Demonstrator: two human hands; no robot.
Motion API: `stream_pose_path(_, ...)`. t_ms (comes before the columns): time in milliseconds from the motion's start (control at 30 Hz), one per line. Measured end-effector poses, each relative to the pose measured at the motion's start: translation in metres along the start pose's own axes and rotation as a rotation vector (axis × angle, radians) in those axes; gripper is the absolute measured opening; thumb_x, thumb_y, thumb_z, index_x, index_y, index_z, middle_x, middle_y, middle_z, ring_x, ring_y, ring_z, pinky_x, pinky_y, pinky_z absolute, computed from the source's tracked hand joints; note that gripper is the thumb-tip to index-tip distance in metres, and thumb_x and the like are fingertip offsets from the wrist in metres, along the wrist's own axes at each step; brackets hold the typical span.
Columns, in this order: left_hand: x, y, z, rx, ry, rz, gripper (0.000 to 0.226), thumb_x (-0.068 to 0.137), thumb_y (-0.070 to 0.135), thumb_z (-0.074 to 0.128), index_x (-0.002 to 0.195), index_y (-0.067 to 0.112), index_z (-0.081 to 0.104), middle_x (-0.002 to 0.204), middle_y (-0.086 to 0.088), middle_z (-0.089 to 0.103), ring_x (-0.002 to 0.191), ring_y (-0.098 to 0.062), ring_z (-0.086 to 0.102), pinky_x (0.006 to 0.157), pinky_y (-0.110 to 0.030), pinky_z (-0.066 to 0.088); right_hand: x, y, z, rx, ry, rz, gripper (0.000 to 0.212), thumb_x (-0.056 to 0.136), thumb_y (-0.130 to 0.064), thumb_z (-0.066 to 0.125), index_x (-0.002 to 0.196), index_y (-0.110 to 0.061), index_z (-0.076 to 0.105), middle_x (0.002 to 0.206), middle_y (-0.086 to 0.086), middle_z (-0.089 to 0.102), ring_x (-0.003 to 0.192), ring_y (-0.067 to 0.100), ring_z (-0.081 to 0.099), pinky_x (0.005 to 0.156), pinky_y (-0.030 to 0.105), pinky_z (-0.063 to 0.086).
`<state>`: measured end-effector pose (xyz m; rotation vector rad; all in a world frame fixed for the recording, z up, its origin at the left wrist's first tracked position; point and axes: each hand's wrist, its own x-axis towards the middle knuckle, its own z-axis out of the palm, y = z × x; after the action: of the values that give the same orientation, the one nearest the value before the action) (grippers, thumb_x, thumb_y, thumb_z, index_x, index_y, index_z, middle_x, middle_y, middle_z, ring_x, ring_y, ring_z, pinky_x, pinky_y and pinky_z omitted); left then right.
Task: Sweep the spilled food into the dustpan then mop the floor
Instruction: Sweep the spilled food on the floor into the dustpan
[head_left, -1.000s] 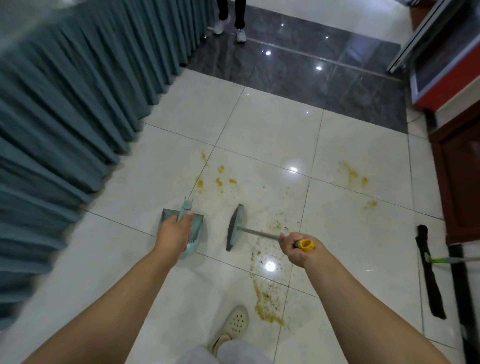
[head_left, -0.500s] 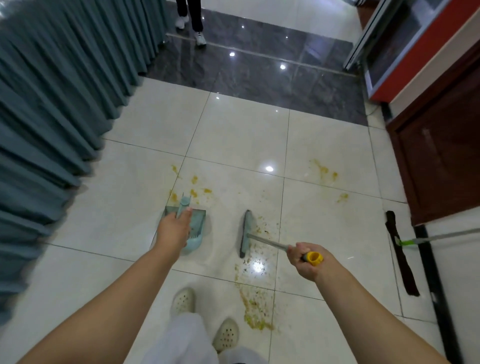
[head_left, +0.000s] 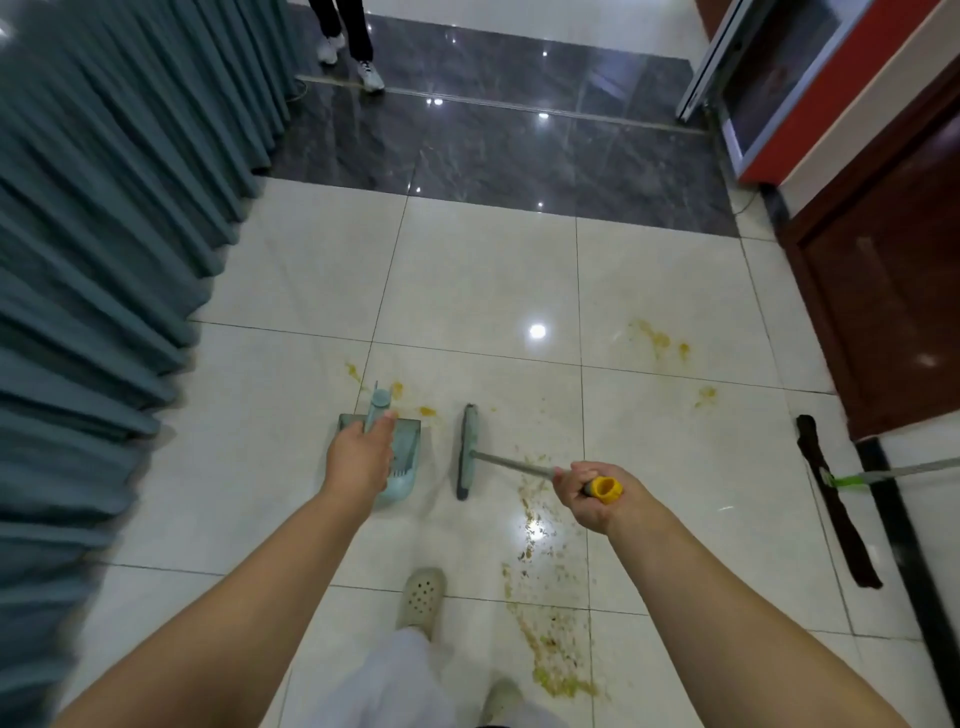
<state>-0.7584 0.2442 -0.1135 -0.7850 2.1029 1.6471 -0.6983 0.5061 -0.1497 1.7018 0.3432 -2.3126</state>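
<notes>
Pale-teal plastic dustpan (head_left: 402, 457) sits in my left hand (head_left: 361, 457), gripped by its handle, while my right hand (head_left: 584, 493) clutches the yellow-capped metal broom (head_left: 469, 452), head parallel just right of the pan, yellow-brown spilled food (head_left: 545, 613) trailing behind.

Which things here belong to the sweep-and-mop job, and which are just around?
Job:
- dustpan, held by left hand
- broom, gripped by right hand
- spilled food
- mop

Bystanders:
- curtain
- wooden door
- another person's shoes
</notes>
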Motion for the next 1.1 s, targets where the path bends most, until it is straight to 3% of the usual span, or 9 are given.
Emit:
stream_pose_path(167,0.041,0.024,-0.002,0.106,-0.019,0.027,0.034,0.095,0.038,0.048,0.081,0.008,0.049,0.068,-0.008,0.048,0.051,-0.018,0.041,0.045,-0.023,0.033,0.011,-0.025,0.006,0.175,0.068,-0.059,0.037,0.095,0.000,0.041,0.131,-0.007,0.042,0.083,0.017,0.046,0.024,0.016,0.039,0.026,0.015,0.035)
stream_pose_path(300,0.059,0.038,0.007,0.119,-0.050,0.037,0.034,0.095,0.038,0.049,0.082,0.007,0.053,0.072,-0.011,0.050,0.057,-0.021,0.047,0.050,-0.027,0.039,0.001,-0.041,-0.007,0.256,0.090,-0.096,0.025,0.096,-0.003,0.045,0.121,0.000,0.041,0.085,0.024,0.048,0.024,0.017,0.039,0.026,0.015,0.035)
stream_pose_path(400,0.065,0.046,0.018,0.124,-0.075,0.058,0.029,0.095,0.037,0.049,0.098,0.009,0.056,0.085,-0.014,0.059,0.077,-0.030,0.060,0.069,-0.040,0.053,-0.005,-0.047,-0.022,0.329,0.111,-0.112,0.022,0.095,-0.002,0.044,0.117,-0.001,0.041,0.082,0.024,0.047,0.024,0.019,0.043,0.026,0.015,0.035)
stream_pose_path(500,0.072,0.051,0.026,0.149,-0.083,0.063,0.031,0.094,0.038,0.050,0.097,0.008,0.057,0.089,-0.017,0.061,0.082,-0.033,0.062,0.076,-0.047,0.054,-0.010,-0.048,-0.036,0.391,0.120,-0.123,0.022,0.098,-0.006,0.042,0.119,-0.002,0.040,0.083,0.022,0.047,0.026,0.023,0.048,0.026,0.014,0.035)
stream_pose_path(667,0.081,0.062,0.033,0.177,-0.116,0.070,0.034,0.093,0.040,0.050,0.091,0.008,0.059,0.071,-0.009,0.054,0.069,-0.026,0.053,0.066,-0.036,0.046,-0.017,-0.041,-0.023,0.430,0.085,-0.119,0.020,0.098,-0.010,0.047,0.116,-0.002,0.043,0.081,0.023,0.047,0.050,0.015,0.050,0.026,0.015,0.037)
stream_pose_path(800,0.090,0.071,0.036,0.197,-0.134,0.083,0.036,0.092,0.043,0.050,0.082,0.009,0.058,0.066,-0.009,0.048,0.060,-0.023,0.046,0.062,-0.032,0.039,-0.015,-0.039,0.011,0.429,0.019,-0.094,0.015,0.098,-0.009,0.046,0.110,0.000,0.045,0.081,0.022,0.046,0.034,0.020,0.049,0.026,0.016,0.036)
stream_pose_path(933,0.099,0.079,0.041,0.213,-0.169,0.098,0.038,0.093,0.041,0.050,0.070,0.011,0.050,0.064,-0.007,0.046,0.054,-0.019,0.041,0.053,-0.026,0.034,-0.010,-0.040,0.050,0.450,-0.036,-0.080,0.013,0.098,-0.009,0.047,0.105,0.002,0.047,0.087,0.024,0.046,0.059,0.013,0.046,0.025,0.015,0.036)
stream_pose_path(1100,0.109,0.085,0.054,0.224,-0.208,0.101,0.038,0.094,0.040,0.050,0.066,0.014,0.044,0.061,-0.005,0.042,0.051,-0.017,0.037,0.048,-0.024,0.028,0.015,-0.045,0.102,0.436,-0.082,-0.082,0.025,0.097,-0.002,0.045,0.122,-0.003,0.049,0.095,0.025,0.048,0.058,0.024,0.056,0.027,0.015,0.037)
